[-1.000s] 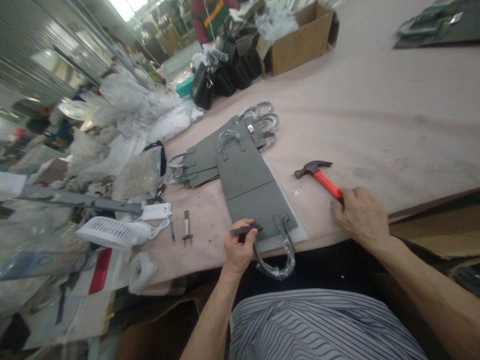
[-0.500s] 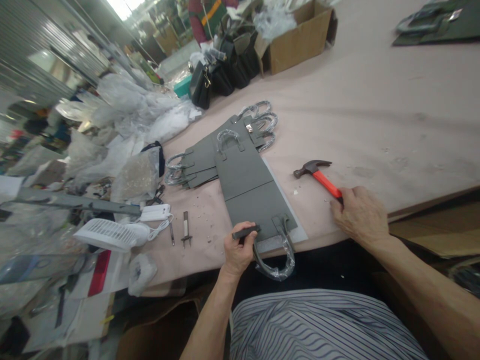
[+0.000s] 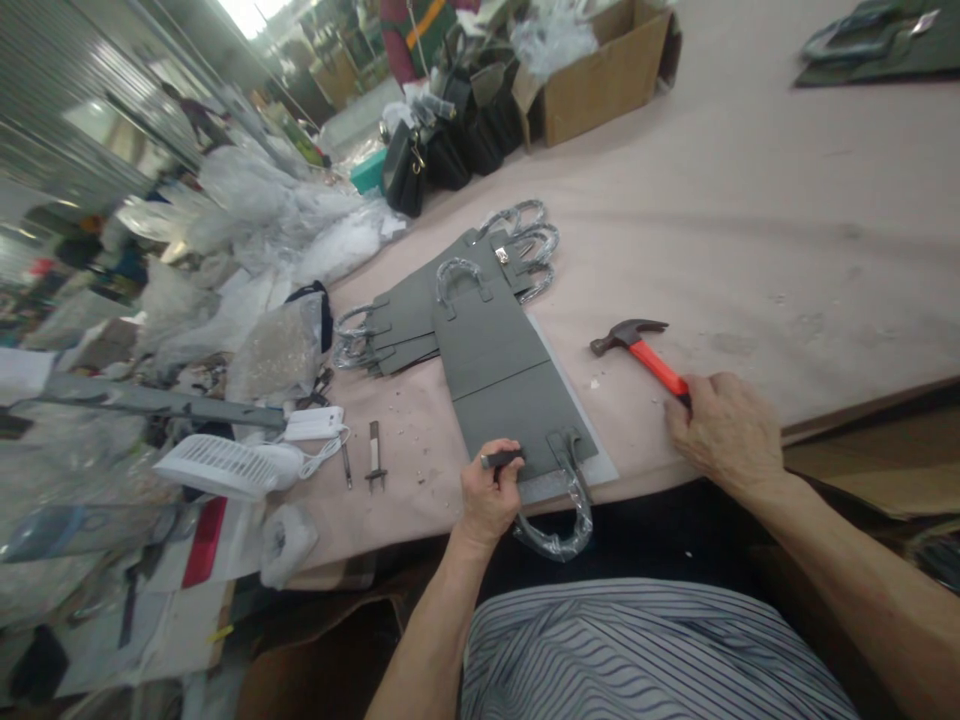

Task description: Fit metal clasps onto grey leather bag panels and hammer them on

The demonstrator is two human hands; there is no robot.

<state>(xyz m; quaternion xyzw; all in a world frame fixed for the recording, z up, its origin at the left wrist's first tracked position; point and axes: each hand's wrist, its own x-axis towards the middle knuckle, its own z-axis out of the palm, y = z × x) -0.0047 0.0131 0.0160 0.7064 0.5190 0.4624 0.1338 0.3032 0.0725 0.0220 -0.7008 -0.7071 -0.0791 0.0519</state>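
Observation:
A grey bag panel (image 3: 506, 345) lies lengthwise in front of me on a white sheet (image 3: 604, 467). Its plastic-wrapped handle (image 3: 574, 535) hangs over the table's front edge, and another wrapped handle (image 3: 459, 270) is at its far end. My left hand (image 3: 486, 500) grips a short dark rod-like tool (image 3: 501, 458) over the near left corner of the panel; the tool's tip is hard to make out. On the right, my right hand (image 3: 726, 430) is closed around the handle end of a claw hammer (image 3: 658, 368), whose dark head rests on the table.
More grey bag panels (image 3: 409, 315) with wrapped handles lie beyond. A two-pronged tool (image 3: 374, 458), a thin pen-like tool (image 3: 346, 467) and a white fan (image 3: 217, 465) are at left. Black bags (image 3: 405, 165) and a cardboard box (image 3: 604, 95) stand at the back, near piled plastic bags (image 3: 247, 195).
My left hand has shifted slightly right along the panel's near edge, and the rod-like tool in it now looks shorter and turned. My right hand and the hammer stay about the same.

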